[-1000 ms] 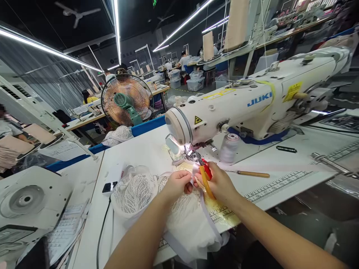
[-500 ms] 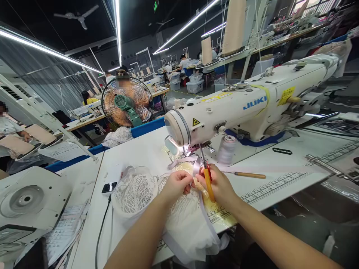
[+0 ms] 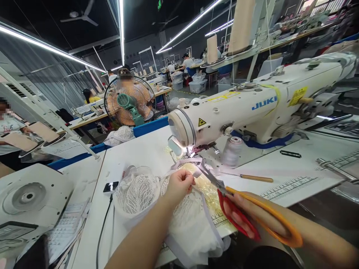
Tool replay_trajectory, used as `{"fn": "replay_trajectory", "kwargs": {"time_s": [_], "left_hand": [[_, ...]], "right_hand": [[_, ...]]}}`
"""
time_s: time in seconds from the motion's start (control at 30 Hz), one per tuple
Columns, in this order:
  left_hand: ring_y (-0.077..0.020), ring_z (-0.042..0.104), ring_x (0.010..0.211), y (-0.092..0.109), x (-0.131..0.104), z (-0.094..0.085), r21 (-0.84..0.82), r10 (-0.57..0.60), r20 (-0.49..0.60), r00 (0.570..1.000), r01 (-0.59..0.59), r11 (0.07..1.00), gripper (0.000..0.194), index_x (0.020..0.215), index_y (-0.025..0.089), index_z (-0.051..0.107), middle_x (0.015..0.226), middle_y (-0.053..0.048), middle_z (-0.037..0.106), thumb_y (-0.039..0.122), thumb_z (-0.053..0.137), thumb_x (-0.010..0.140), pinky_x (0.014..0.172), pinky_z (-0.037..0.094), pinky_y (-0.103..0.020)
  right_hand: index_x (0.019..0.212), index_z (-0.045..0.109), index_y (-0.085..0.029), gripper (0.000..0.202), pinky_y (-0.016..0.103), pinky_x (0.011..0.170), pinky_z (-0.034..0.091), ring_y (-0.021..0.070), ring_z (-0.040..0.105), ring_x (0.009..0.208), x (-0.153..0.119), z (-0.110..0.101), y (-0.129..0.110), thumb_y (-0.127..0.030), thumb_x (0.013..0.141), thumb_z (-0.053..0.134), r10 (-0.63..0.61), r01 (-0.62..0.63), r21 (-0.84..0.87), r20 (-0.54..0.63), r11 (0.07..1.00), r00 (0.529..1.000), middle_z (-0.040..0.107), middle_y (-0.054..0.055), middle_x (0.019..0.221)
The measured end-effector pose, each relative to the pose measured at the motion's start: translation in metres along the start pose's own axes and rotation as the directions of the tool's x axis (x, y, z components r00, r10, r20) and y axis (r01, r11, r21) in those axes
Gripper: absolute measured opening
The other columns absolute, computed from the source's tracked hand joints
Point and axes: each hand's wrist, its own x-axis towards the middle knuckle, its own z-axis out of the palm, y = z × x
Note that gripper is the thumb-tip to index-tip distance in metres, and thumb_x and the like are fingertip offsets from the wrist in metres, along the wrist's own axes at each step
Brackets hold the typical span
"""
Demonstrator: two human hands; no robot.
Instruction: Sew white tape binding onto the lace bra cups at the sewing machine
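My left hand (image 3: 181, 185) is closed, its thumb and fingers pinching the end of a narrow pale lilac elastic strip (image 3: 185, 161) above the white lace garment (image 3: 137, 192). The strip loops up toward the needle area of the sewing machine (image 3: 213, 123). In my right hand (image 3: 249, 205) is a pair of scissors (image 3: 211, 175), one red and one orange handle, with fingers through the red loop. The blades point up and left and meet the strip in view. Whether they touch it, I cannot tell. Shiny yellowish plastic (image 3: 209, 190) lies under the blades.
A grey thread cone (image 3: 232, 151) stands beside the machine head. A wooden-handled tool (image 3: 256, 178) and a black slotted plate (image 3: 290, 154) lie to the right. At left are a small black-and-white device (image 3: 110, 187) with a cable and printed papers (image 3: 61, 228). A large fan (image 3: 129, 99) stands beyond the table.
The scissors have swung from upright in my right palm to pointing up and left, blades at the strip. My right hand has moved right and down, away from my left hand, which keeps its pinch.
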Motion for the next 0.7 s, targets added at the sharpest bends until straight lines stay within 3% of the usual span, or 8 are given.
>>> {"fn": "replay_trajectory", "kwargs": {"time_s": [0.07, 0.3, 0.7], "left_hand": [[-0.0041, 0.036, 0.037, -0.003, 0.001, 0.001, 0.034, 0.029, -0.018, 0.999, -0.029, 0.999, 0.007, 0.059, 0.016, 0.048, 0.055, 0.002, 0.053, 0.021, 0.052, 0.062, 0.037, 0.026, -0.019], [-0.0058, 0.035, 0.042, -0.01, 0.001, 0.0, 0.278, 0.172, -0.038, 0.984, -0.155, 0.948, 0.008, 0.06, 0.016, 0.049, 0.048, 0.005, 0.043, 0.02, 0.048, 0.066, 0.041, 0.026, -0.019], [-0.0096, 0.04, 0.053, -0.009, -0.002, 0.0, 0.518, 0.352, -0.002, 0.936, -0.3, 0.801, 0.008, 0.064, 0.017, 0.053, 0.059, 0.002, 0.046, 0.017, 0.047, 0.07, 0.05, 0.031, -0.022]], "right_hand": [[0.068, 0.053, -0.016, 0.054, 0.024, 0.039, 0.038, 0.0101, 0.043, 0.036, -0.006, 0.003, 0.003, -0.067, 0.076, 0.034, 0.092, -0.095, 0.035, 0.079, 0.995, 0.993, 0.048, 0.0, 0.047], [0.057, 0.048, -0.016, 0.055, 0.018, 0.026, 0.026, 0.0061, 0.031, 0.026, 0.003, 0.014, 0.004, -0.067, 0.076, 0.036, 0.235, -0.249, 0.137, 0.107, 0.959, 0.966, 0.037, -0.004, 0.035], [0.056, 0.048, -0.019, 0.051, 0.019, 0.028, 0.028, 0.0064, 0.03, 0.025, -0.001, 0.015, -0.003, -0.066, 0.074, 0.041, 0.222, -0.234, 0.148, 0.091, 0.961, 0.971, 0.038, -0.004, 0.034]]}}
